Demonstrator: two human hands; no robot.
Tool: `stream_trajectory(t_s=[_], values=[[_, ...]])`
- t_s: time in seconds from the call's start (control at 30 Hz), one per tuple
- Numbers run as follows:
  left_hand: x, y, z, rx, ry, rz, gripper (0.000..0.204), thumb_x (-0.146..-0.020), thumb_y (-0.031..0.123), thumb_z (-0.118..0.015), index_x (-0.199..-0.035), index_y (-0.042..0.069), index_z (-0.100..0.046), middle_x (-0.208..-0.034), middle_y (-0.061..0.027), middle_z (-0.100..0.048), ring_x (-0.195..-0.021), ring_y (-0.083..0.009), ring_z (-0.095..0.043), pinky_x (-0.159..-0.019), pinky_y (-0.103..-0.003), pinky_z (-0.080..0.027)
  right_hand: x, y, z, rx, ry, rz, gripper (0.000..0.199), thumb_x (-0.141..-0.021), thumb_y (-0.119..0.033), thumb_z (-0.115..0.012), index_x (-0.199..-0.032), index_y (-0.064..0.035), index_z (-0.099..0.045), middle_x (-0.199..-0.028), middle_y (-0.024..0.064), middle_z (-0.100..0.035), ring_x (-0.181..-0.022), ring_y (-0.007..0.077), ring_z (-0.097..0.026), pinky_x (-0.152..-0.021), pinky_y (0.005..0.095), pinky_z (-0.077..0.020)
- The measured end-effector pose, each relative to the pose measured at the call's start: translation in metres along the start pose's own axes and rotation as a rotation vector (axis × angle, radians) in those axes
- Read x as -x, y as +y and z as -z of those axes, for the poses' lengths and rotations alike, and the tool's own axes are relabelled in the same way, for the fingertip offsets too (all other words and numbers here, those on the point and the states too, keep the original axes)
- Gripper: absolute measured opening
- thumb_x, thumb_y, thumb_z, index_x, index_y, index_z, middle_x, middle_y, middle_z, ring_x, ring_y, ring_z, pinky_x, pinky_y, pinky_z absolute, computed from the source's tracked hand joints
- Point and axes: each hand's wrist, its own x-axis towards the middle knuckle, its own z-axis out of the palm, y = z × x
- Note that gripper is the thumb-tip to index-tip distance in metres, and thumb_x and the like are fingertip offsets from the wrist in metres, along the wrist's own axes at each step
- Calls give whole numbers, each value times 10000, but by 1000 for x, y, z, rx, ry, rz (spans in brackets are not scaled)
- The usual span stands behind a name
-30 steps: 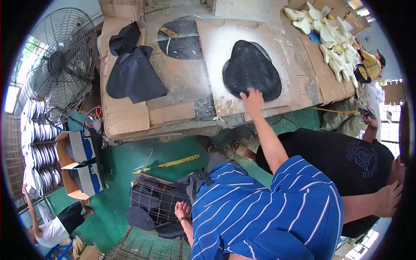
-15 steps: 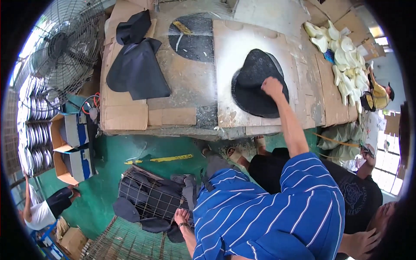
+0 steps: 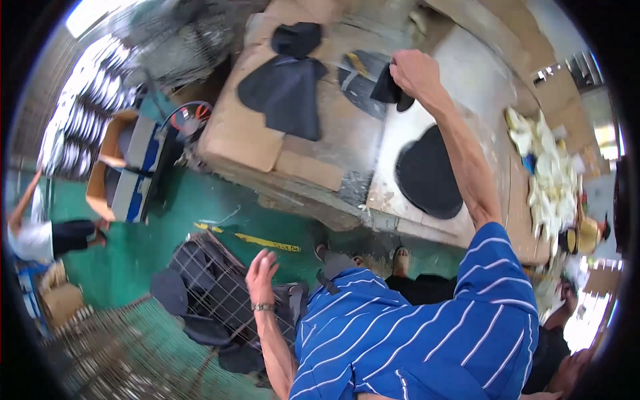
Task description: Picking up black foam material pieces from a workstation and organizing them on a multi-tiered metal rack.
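My right hand (image 3: 417, 73) is closed on a limp black sheet piece (image 3: 387, 90), which it holds up over the far part of the table. Nearer to me, under my right forearm, a rounded black piece (image 3: 427, 173) lies flat on a white-coated board (image 3: 381, 190). My left hand (image 3: 261, 270) is raised beside my body with its fingers loosely curled and apart, nothing in it. Just below it stands a wire basket (image 3: 207, 257) with several black pieces inside. To the left on the table lie a large black cut piece (image 3: 287, 93) and a smaller one (image 3: 297, 39).
Pale moulded pieces (image 3: 550, 180) are heaped at the table's right end. A big fan (image 3: 167, 53) and open cardboard boxes (image 3: 123, 193) stand on the left. Co-workers are at the far left (image 3: 50, 237) and right (image 3: 587, 230).
My right hand has lifted a black piece off the stack and carried it away from me. My left hand has risen from the basket, its fingers opening. The view has turned.
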Motion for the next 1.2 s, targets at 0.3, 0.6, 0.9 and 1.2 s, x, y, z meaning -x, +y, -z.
stream_trajectory(t_s=[0.3,0.6,0.9,1.2], values=[[44,43,-21,668,-380,-79,563,-1056,384,-587,-1437,-26,-534,-1390,-169,-614,-1266,-260,-604,-1088,-444,-493,95,-325,83,-434,-218,731,168,-886,-228,-657,-900,-70,-714,-856,174,-695,-842,371,-687,-757,486,-544],[120,-63,140,1338,613,-451,387,-880,-7,-685,-1261,32,-631,-1198,-68,-701,-1122,-239,-665,-1020,-423,-532,280,-544,81,-689,-703,1352,179,-844,-159,-717,-968,-29,-715,-937,173,-704,-924,367,-665,-853,469,-512],[241,-192,232,1593,1179,-783,478,-803,-44,-679,-1265,62,-618,-1214,-86,-697,-1122,-276,-675,-1007,-456,-552,458,-683,63,-886,-937,1455,597,-888,-310,-785,-1374,-12,-606,-1225,188,-679,-1113,343,-643,-891,412,-540],[310,-330,297,1935,1562,-981,94,-815,-43,-641,-815,45,-671,-886,-63,-718,-810,-224,-721,-786,-382,-633,524,-717,-26,-693,-1220,1572,548,-909,-376,-759,-1324,-39,-639,-1220,209,-675,-907,325,-686,-783,410,-566]])
